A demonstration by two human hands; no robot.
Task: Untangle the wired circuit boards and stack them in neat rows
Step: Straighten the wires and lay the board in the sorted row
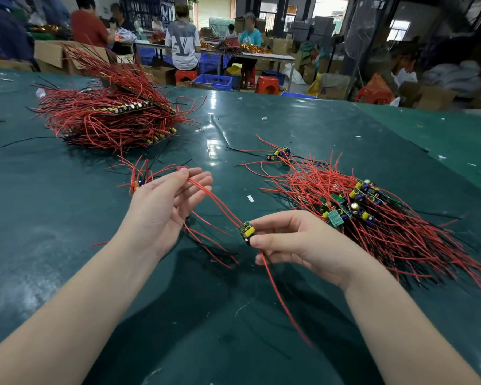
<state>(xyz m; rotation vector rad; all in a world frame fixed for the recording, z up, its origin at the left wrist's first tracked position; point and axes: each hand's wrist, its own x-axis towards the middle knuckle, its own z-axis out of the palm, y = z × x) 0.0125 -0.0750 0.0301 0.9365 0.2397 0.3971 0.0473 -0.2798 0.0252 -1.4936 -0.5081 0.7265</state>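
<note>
Head view shows one small board (pixel 246 231) held above the green tabletop (pixel 67 223), between the two hands. The right hand (pixel 295 240) pinches the board by its edges with thumb and fingertips. The left hand (pixel 164 201) is up and to the left, fingers nearly straight, and two red wires (pixel 217 202) from the board run up to its thumb and fingers, which seem to pinch them lightly. Another red wire hangs down below the right hand. The board looks light and stiff, the wires soft and easy to snag, so I think the edges are the best place to hold. A tangled pile (pixel 372 207) lies just right; a stacked pile (pixel 109 115) lies far left.
</note>
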